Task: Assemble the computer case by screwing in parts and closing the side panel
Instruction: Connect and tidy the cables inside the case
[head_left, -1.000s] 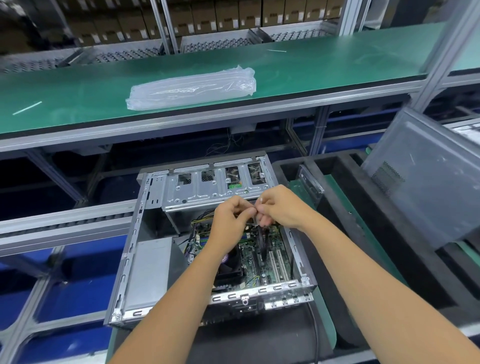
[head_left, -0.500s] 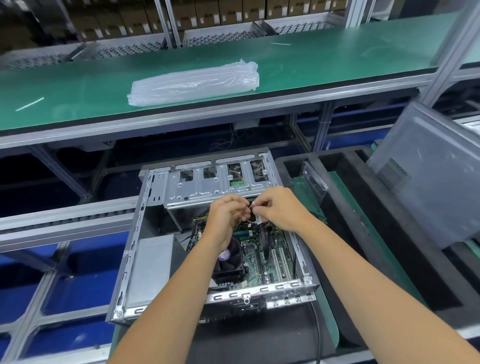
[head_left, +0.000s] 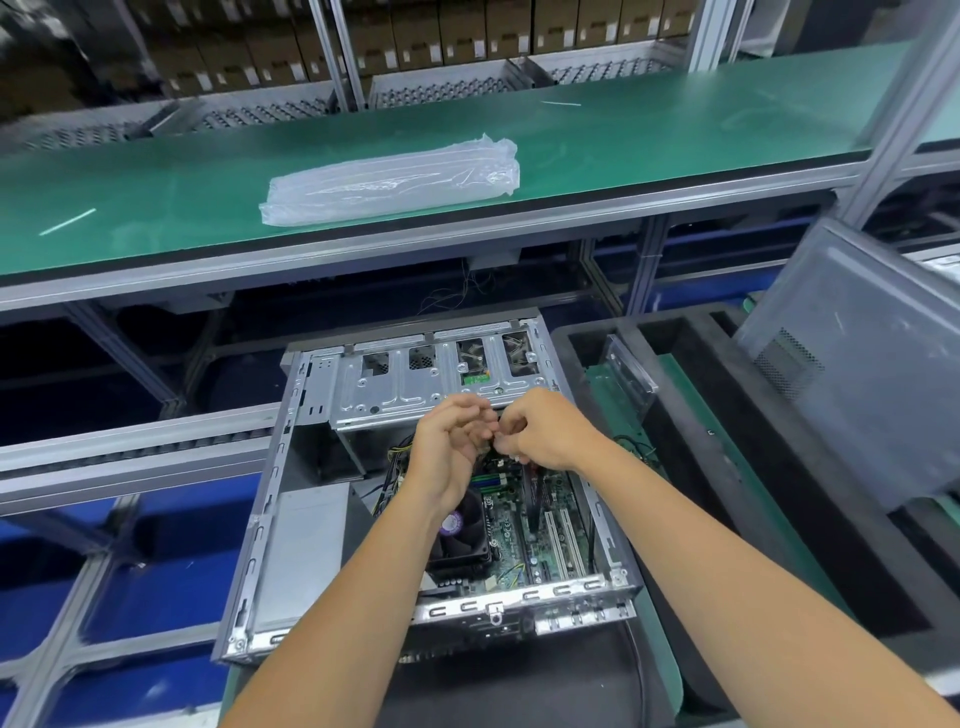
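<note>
Both hands meet above the open computer case (head_left: 291, 519) on the conveyor: left hand (head_left: 451, 447) and right hand (head_left: 545, 431) curled, apparently pinching something small, unclear what.

Both bare forearms are reaching forward and slightly inward from the lower edge of the view, meeting near the middle. The left hand (head_left: 451, 446) is turning its back toward the camera, wrist bent a little, fingers curling in toward the right. The right hand (head_left: 545, 432) is facing it, knuckles up, fingers curling down and inward. The fingertips of the two hands are touching or nearly touching, pinching at something small between them that is too hidden to make out.
</note>
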